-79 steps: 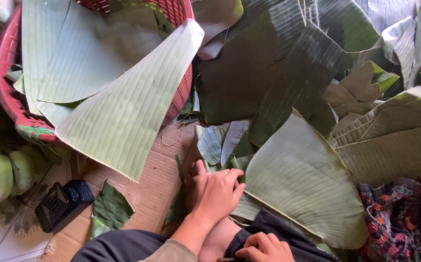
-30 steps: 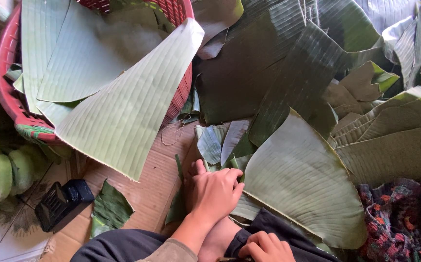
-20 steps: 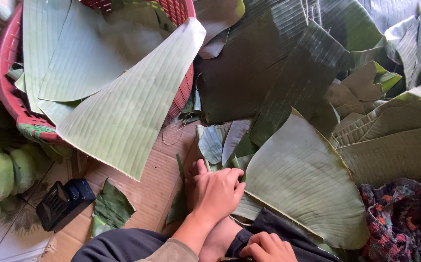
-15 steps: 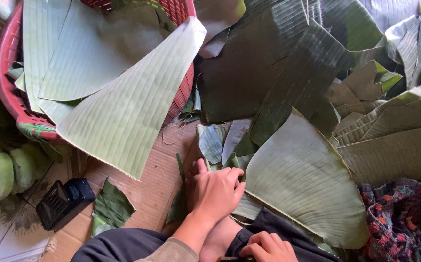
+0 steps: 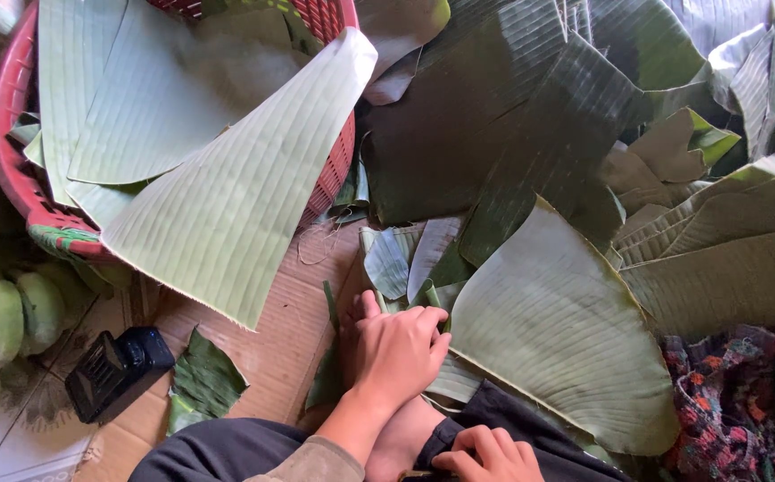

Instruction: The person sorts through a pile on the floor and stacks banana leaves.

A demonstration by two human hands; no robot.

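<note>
Banana-leaf pieces, small, pale green and ribbed, lie in a loose heap on the brown cardboard sheet, and the left hand is down on their near edge, palm flat, fingers curled lightly over the scraps with nothing visibly pinched between them. Just to its right a big rounded pale leaf fans out with its underside up, its lower edge touching the dark trouser leg. The right hand sits low on that leg, fingers folded in; it may have something small under them, but at the bottom edge of the view I cannot tell. Further back, a red plastic basket holds long light-green leaf sheets, and dark glossy leaves are piled behind. Green bananas rest at the left, near a small black boxy device and a dark leaf offcut. For gathering these pieces, my read is that sliding the fingertips under the stack along the ribs will serve better than pulling across them, since such leaf splits easily along its grain; keeping the palm flat steadies the pile while one piece is lifted clear.
</note>
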